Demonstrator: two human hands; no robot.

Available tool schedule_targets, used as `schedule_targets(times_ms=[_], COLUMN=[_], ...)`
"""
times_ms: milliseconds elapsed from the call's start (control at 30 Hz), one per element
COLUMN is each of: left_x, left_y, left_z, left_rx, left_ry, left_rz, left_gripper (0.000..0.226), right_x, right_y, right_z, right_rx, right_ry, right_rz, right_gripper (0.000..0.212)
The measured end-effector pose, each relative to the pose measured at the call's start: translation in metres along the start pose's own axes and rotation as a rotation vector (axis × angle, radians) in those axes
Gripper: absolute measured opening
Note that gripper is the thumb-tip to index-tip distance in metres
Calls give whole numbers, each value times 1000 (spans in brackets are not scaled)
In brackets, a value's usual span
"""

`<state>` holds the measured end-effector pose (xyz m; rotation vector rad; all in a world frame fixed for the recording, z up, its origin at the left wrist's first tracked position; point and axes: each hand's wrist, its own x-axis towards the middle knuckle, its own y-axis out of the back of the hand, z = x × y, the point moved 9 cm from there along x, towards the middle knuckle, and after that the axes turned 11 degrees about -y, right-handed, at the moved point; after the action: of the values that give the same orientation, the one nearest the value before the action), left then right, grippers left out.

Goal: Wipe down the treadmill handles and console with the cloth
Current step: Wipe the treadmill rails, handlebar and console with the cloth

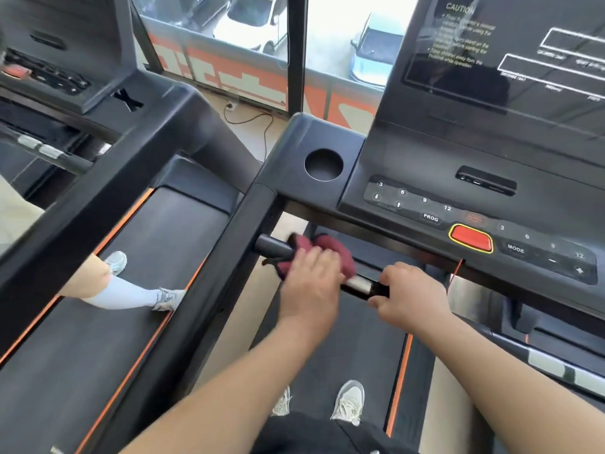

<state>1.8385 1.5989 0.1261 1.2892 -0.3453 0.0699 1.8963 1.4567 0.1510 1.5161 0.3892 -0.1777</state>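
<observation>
Maroon cloth (330, 247) sits wrapped on the front handle (271, 247) below the console (409, 165), and the left hand (311, 283) holds it there with fingers curled over cloth and bar, blurred as if mid-rub. The right hand (412, 296) grips the same handle just beside it, fingers curled round it. I judge the job early: only this handle is under way, with the side rail (212, 309), buttons (430, 217) and screen (491, 77) left to wipe
</observation>
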Motion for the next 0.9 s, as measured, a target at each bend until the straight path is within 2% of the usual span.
schedule_targets(times_ms=[67, 133, 233, 300, 333, 367, 433, 467, 533, 633, 733, 800, 900], left_x=[-9, -7, 2, -4, -9, -11, -10, -10, -6, -3, -9, -8, -13], left_y=[-4, 4, 24, 29, 19, 7, -6, -5, 7, 21, 17, 3, 0], left_z=[23, -4, -71, -76, -60, -36, 15, 24, -6, -75, -61, -11, 25], left_rx=[-65, -54, 117, 207, 176, 122, 13, -5, 19, 198, 250, 154, -5], left_ry=[-236, -349, -165, 58, 134, 148, -24, -146, -203, -10, 167, 84, -245], left_rz=[45, 2, -19, 12, 13, 12, 17, 21, -7, -83, -51, -29, -22], left_gripper=[41, 42, 37, 42, 44, 45, 45, 45, 45, 41, 47, 48, 45], right_x=[0, -1, -1, -1, -1, 0, 0, 0, 0, -2, -2, -1, 0], right_y=[1, 0, 1, 3, 3, 3, 5, 6, 7, 7, 8, 6, 6], right_z=[0, -1, -1, -1, -1, -2, -2, -3, -4, -3, -3, -1, -2], right_rx=[15, 12, -13, -12, -13, -18, -29, -31, -42, -36, -28, -24, -18], right_ry=[9, 13, 4, -3, -4, -5, -2, 5, 10, -3, -4, -19, -6], right_rz=[4, 13, -2, -15, -24, -33, -37, -33, -26, -31, -20, -35, -22], right_gripper=[31, 31, 36, 38, 39, 39, 36, 35, 36, 39, 39, 38, 27])
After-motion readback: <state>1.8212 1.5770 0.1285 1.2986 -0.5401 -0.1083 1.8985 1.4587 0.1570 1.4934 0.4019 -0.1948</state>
